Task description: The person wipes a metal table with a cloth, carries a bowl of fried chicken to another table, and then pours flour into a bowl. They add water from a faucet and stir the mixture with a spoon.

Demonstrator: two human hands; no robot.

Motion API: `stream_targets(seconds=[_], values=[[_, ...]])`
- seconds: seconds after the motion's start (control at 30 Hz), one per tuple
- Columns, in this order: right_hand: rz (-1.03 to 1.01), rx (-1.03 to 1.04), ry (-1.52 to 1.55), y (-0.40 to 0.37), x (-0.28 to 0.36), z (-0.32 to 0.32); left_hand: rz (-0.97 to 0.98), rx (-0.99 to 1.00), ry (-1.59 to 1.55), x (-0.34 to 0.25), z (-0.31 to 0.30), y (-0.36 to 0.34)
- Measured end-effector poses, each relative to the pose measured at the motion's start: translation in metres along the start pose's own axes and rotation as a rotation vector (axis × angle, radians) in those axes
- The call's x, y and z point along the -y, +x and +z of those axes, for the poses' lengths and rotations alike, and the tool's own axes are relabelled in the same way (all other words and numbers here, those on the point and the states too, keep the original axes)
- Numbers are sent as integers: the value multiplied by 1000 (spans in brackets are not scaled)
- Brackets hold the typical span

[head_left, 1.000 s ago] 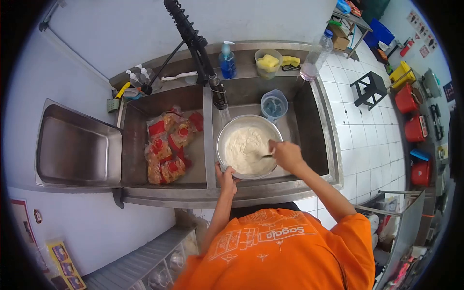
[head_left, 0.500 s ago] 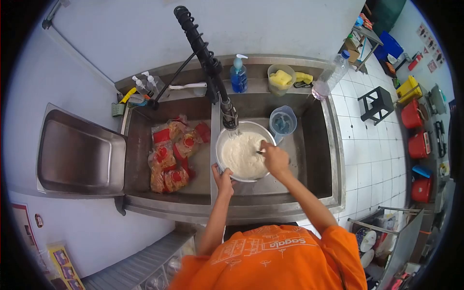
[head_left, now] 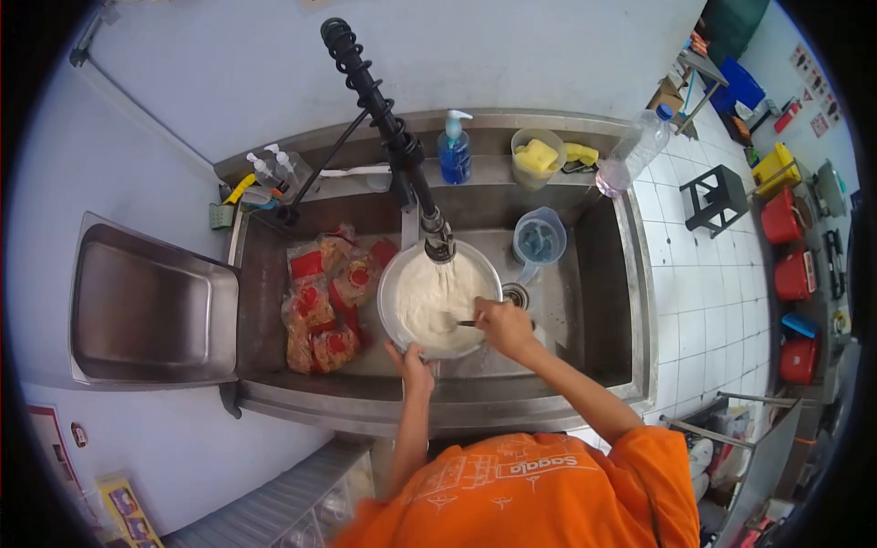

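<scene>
A round metal bowl [head_left: 387, 320] sits over the divider of the double sink, holding a pale, creamy, wet mixture [head_left: 420, 290]. My left hand [head_left: 413, 367] grips the bowl's near left side, thumb by the rim. In my right hand [head_left: 505, 329] is a spoon [head_left: 466, 323], closed around its dark handle; its head dips into the mixture near the bowl's middle. Directly above the bowl hangs the spray nozzle [head_left: 439, 247] of a black coiled faucet [head_left: 365, 87], with thin streaks below it that look like running water.
Several red-and-clear food packets [head_left: 315, 306] lie in the left basin. A clear measuring jug [head_left: 539, 239] stands in the right basin near the drain [head_left: 515, 295]. Along the back ledge are a blue soap bottle [head_left: 454, 155], a tub with yellow sponges [head_left: 537, 157] and a large plastic bottle [head_left: 635, 155].
The bowl has shifted left with my left hand on it, uncovering the drain. My right hand has come left and toward me, and the spoon's head now shows in the mixture.
</scene>
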State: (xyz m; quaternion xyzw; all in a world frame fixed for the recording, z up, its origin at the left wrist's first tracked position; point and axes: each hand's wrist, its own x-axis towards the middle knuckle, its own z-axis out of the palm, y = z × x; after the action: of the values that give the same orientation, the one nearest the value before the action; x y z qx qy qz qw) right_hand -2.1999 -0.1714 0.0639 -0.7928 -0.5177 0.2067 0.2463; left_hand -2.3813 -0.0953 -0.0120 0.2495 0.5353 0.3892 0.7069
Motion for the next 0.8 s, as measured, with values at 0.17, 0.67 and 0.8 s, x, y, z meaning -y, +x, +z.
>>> stream_targets(seconds=[0.17, 0.67, 0.8], values=[[112, -143, -71, -35, 6, 7, -149, 79, 120, 22, -19, -55], [185, -91, -146, -127, -30, -72, -103, 324, 119, 32, 6, -81], [242, -262, -58, -104, -22, -57, -90, 326, 180, 29, 12, -86]])
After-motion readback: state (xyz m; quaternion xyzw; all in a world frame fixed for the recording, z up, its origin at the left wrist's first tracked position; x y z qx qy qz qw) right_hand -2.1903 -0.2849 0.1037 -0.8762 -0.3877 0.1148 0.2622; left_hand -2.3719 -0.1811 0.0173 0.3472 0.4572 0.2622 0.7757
